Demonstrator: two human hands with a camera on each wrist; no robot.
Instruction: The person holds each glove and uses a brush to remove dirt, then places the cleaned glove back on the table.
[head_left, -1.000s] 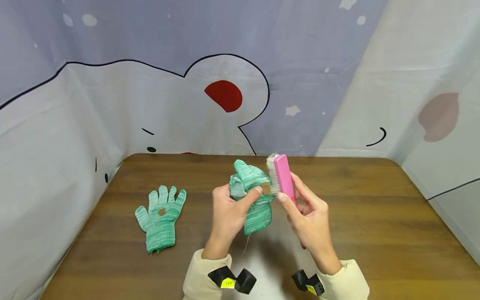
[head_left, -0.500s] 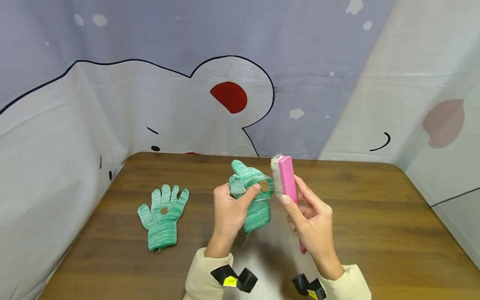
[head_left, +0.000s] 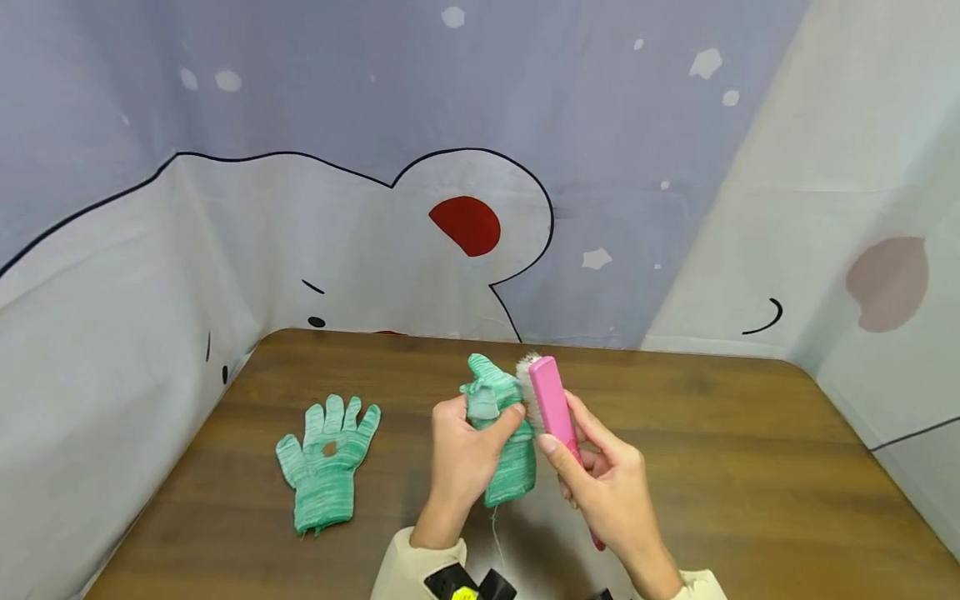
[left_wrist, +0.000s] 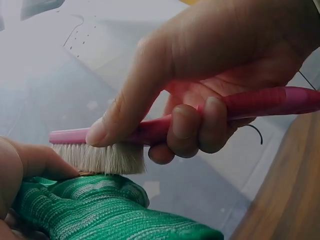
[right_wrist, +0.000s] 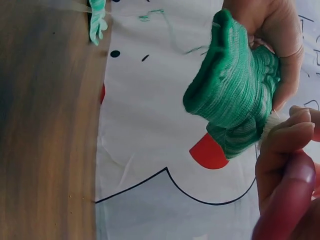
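Bunched in my left hand is a green and white striped knit glove, its cuff hanging down with a loose thread. The thumb presses on the glove beside a brown patch, mostly covered by the brush in the left wrist view. My right hand grips a pink brush by its handle, the thumb along the back of its head. Its pale bristles meet the glove at the patch. A matching glove with a brown spot lies flat on the table to the left.
The brown wooden table spans the space beneath both hands. Behind it and along the sides hangs a printed cloth with cartoon outlines. Black devices are strapped at the sleeves.
The brush has come left and down onto the glove from a small gap beside it, covering the brown patch in the head view. The head view has tilted upward slightly. The flat glove stays put.
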